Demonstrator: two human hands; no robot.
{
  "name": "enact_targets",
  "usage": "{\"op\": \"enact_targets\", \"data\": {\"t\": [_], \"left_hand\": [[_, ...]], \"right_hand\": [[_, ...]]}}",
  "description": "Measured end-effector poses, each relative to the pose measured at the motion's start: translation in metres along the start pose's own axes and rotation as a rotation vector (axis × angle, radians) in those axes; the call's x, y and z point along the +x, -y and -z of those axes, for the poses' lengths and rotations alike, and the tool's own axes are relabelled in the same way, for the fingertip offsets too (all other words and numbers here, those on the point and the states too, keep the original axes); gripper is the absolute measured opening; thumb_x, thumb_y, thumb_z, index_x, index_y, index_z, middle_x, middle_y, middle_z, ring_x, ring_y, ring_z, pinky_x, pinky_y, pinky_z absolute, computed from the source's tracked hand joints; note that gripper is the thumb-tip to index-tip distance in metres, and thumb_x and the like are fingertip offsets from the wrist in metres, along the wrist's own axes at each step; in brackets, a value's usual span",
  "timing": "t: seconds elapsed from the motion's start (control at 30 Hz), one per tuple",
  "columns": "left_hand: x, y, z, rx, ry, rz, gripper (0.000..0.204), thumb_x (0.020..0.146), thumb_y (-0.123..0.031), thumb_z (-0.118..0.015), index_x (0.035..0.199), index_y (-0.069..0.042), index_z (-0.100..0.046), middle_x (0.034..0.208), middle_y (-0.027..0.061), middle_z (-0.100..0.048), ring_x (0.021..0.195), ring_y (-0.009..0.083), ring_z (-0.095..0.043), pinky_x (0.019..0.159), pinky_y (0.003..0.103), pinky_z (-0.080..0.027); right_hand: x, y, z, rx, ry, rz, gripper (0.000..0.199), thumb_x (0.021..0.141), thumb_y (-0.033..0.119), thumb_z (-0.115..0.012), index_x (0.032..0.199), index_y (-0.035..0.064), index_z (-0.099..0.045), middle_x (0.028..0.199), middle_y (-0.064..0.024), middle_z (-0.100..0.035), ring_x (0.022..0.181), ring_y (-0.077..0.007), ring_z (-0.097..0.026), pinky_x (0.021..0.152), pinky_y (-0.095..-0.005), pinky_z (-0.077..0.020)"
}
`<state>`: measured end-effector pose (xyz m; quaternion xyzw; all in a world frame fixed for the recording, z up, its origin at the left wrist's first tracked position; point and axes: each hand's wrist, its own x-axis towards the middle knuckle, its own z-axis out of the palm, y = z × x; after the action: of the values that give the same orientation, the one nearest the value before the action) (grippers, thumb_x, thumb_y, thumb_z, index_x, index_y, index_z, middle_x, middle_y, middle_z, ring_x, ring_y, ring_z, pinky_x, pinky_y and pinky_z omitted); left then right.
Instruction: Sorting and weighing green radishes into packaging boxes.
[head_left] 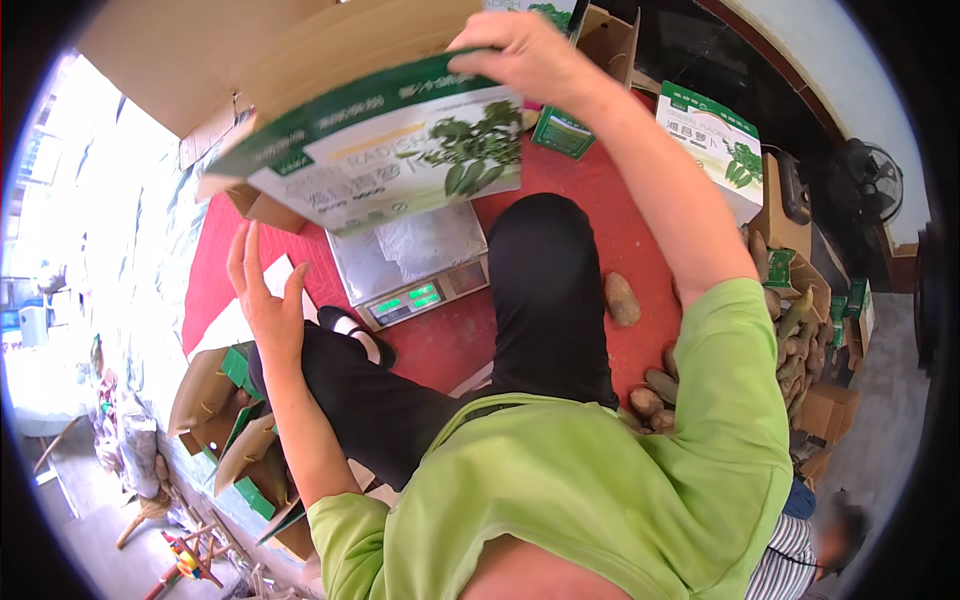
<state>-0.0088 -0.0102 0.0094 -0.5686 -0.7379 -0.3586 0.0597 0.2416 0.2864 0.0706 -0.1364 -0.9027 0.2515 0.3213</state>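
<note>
My right hand is closed on the top edge of a large green-and-white cardboard box, printed with leafy plants. The box is tilted, slightly blurred, over the back part of a digital scale with a lit green display. Whether it touches the scale cannot be told. A crumpled clear plastic sheet lies on the scale's metal plate. Just below the box's left corner, my left hand is open with its fingers apart, holding nothing.
Red cloth spreads under the scale. A lone radish-like root lies right of my knee, with a heap of roots farther right. Another printed box stands at the back right. Opened boxes sit at my left. A person is at the lower right.
</note>
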Motion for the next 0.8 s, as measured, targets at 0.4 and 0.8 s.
{"op": "enact_targets", "data": {"t": [0.4, 0.8], "left_hand": [[-0.011, 0.000, 0.000, 0.382, 0.112, -0.097, 0.076, 0.068, -0.012, -0.079, 0.137, -0.016, -0.048, 0.118, 0.0065, -0.057, 0.113, 0.0246, -0.053, 0.111, 0.047, -0.029], [-0.004, -0.014, -0.012, 0.200, 0.367, 0.034, 0.022, 0.075, -0.001, -0.068, 0.097, -0.008, -0.069, 0.084, 0.0081, -0.057, 0.080, 0.0282, -0.057, 0.071, 0.038, -0.045]], "right_hand": [[-0.053, 0.010, -0.052, -0.013, 0.480, -0.311, 0.018, 0.081, 0.028, -0.067, 0.094, 0.0158, -0.073, 0.079, -0.0060, -0.068, 0.082, -0.0239, -0.064, 0.074, -0.0372, -0.0479], [-0.104, 0.015, -0.010, 0.404, 0.190, -0.471, 0.027, 0.089, 0.022, -0.064, 0.107, 0.0029, -0.070, 0.098, -0.0049, -0.068, 0.091, -0.0123, -0.062, 0.079, -0.0262, -0.0496]]}}
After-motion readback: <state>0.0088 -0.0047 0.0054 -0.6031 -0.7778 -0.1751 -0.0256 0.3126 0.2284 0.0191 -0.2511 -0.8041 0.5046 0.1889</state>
